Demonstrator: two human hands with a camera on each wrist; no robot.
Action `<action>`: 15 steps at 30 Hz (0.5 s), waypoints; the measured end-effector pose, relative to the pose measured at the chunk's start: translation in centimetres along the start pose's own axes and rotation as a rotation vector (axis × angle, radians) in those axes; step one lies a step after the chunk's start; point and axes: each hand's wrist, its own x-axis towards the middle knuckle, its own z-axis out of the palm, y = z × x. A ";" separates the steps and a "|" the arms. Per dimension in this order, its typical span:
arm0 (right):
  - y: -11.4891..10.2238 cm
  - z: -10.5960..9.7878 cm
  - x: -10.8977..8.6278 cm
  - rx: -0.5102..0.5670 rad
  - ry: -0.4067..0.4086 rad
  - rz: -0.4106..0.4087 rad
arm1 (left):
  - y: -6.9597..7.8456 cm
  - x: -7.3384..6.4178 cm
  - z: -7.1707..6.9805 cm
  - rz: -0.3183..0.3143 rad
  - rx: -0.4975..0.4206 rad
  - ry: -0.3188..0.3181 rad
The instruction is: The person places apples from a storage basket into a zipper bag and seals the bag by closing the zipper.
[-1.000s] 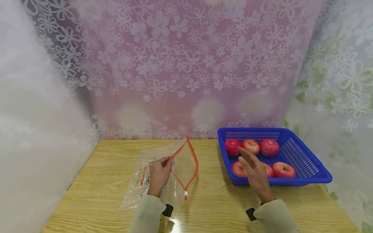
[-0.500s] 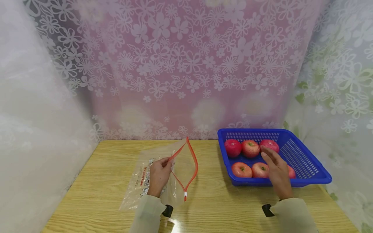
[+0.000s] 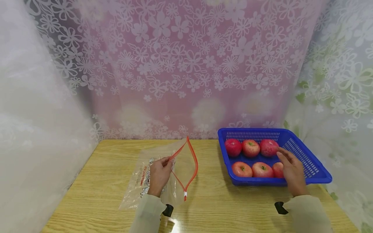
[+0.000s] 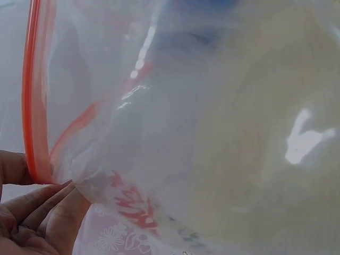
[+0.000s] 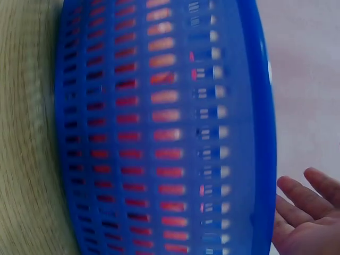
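Observation:
My left hand [image 3: 159,176] pinches the near edge of a clear zip bag [image 3: 135,191] by its orange zip strip. The bag's mouth gapes toward the right, with a white slider [image 3: 185,194] at its lower end. In the left wrist view, the thumb and fingers [image 4: 58,215] grip the orange strip [image 4: 27,95]. Over the right part of a blue basket [image 3: 250,130] hovers my right hand [image 3: 292,171], fingers loosely bent and holding nothing. It partly covers the front-right apple [image 3: 278,169]. In the right wrist view, that hand [image 5: 313,215] shows beyond the basket's rim [image 5: 263,127].
Two rows of red apples [image 3: 250,149] lie in the basket, which has slotted walls. Basket and bag rest on a wood-grain table [image 3: 209,200]. A pink flowered cloth [image 3: 189,81] hangs behind, with pale sheets [image 3: 38,129] at both sides.
My right hand has moved to the right over the basket, from the left apples to the front-right one. My left hand and the bag have stayed in place.

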 end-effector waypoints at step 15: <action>1.9 -3.5 2.5 -0.063 -0.115 0.105 | -0.4 -0.2 0.0 0.001 0.019 -0.010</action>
